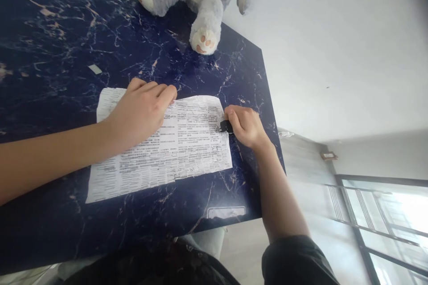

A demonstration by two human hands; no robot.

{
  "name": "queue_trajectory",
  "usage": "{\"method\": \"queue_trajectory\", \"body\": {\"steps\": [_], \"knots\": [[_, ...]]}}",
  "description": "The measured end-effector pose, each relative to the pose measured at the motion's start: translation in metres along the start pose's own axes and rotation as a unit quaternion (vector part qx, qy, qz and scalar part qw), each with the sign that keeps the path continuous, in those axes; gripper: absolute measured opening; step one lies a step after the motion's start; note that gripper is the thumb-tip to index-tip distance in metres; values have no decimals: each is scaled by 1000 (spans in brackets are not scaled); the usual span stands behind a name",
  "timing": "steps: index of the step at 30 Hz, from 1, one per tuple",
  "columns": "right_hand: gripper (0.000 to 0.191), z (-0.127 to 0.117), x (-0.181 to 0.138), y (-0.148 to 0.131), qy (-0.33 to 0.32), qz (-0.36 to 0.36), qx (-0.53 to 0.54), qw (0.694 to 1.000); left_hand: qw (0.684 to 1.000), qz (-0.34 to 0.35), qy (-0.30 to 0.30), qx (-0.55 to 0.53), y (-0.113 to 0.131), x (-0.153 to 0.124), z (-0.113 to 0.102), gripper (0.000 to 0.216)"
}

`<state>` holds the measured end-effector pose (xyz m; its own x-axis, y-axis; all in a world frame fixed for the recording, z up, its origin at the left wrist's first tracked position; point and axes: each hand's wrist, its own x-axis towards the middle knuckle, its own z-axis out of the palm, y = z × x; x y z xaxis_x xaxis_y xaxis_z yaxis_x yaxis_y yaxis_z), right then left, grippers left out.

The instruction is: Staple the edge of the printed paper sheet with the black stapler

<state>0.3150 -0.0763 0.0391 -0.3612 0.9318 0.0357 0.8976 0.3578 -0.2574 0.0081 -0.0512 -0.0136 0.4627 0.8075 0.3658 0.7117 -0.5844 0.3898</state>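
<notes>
A wrinkled sheet of printed paper (197, 142), covered in small dense text, lies across the dark blue marbled table. My left hand (142, 109) rests on its upper left part, with curled fingers gripping the top edge; the thumb is mostly hidden. At the right edge of the sheet, my right hand (245, 124) is closed around a small black block-shaped tool (226, 127). The tool's front end touches or overlaps the paper, and the rest of it is hidden in my fist, so its exact kind does not show.
A grey and cream plush toy (205, 26) sits at the far edge of the table (67, 49). A small pale scrap (95, 69) lies beyond the sheet. A flat rectangular phone-like object (226, 212) lies by the near edge. White wall and a bright window are to the right.
</notes>
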Motion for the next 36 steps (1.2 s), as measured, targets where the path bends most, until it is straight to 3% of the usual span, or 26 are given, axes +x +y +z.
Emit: {"method": "queue_trajectory", "body": {"steps": [8, 14, 20, 25, 27, 30, 32, 36], "knots": [[50, 0, 0, -9, -38, -37, -109, 993, 999, 18, -15, 28, 0, -1, -1, 28], [46, 9, 0, -17, -19, -54, -195, 979, 998, 19, -14, 53, -1, 0, 0, 26], [60, 3, -10, 14, 23, -27, 48, 998, 999, 13, -16, 44, 0, 0, 1, 27], [51, -11, -14, 39, -90, -170, 143, 971, 999, 7, 3, 41, 1, 0, 2, 25], [38, -15, -17, 50, -99, -173, 136, 971, 999, 11, 15, 48, 0, 0, 0, 26], [31, -19, -21, 70, -48, -105, 102, 988, 998, 30, -4, 56, 1, 0, -2, 31], [32, -19, -22, 78, 36, -16, 74, 996, 998, 46, -32, 41, 5, -2, -3, 35], [31, -15, -19, 58, 266, 131, 85, 951, 995, 72, -55, 33, 19, -9, 1, 40]]}}
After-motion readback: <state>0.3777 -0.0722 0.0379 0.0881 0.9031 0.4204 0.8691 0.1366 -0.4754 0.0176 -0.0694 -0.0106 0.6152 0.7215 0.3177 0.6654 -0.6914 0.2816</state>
